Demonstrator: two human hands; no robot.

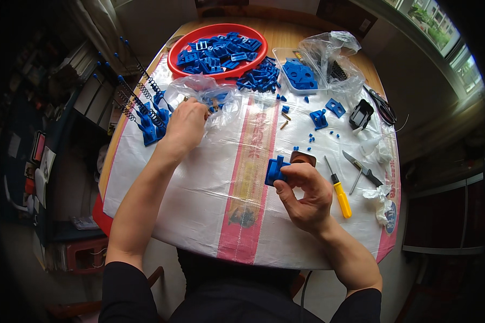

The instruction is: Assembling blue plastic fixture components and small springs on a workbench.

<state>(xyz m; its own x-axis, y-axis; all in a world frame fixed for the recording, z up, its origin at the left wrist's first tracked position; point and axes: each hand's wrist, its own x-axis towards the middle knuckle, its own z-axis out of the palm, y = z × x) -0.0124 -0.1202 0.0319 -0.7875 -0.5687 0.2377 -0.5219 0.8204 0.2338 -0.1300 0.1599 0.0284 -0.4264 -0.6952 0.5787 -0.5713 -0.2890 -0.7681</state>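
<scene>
My right hand [306, 195] grips a blue plastic block part [275, 171] in front of me, over the white woven sheet [210, 188] on the round table. My left hand [185, 126] reaches forward to a clear plastic bag [199, 89] holding small blue and brass parts, its fingers pinched at the bag's mouth. What the fingers hold there is hidden.
A red bowl [216, 31] of blue parts stands at the back, with a loose blue pile [261, 76] and a clear tray [299, 72] beside it. Assembled blue pieces with springs [143, 102] lie left. A yellow-handled screwdriver [339, 192], a knife [362, 168] and scissors [382, 106] lie right.
</scene>
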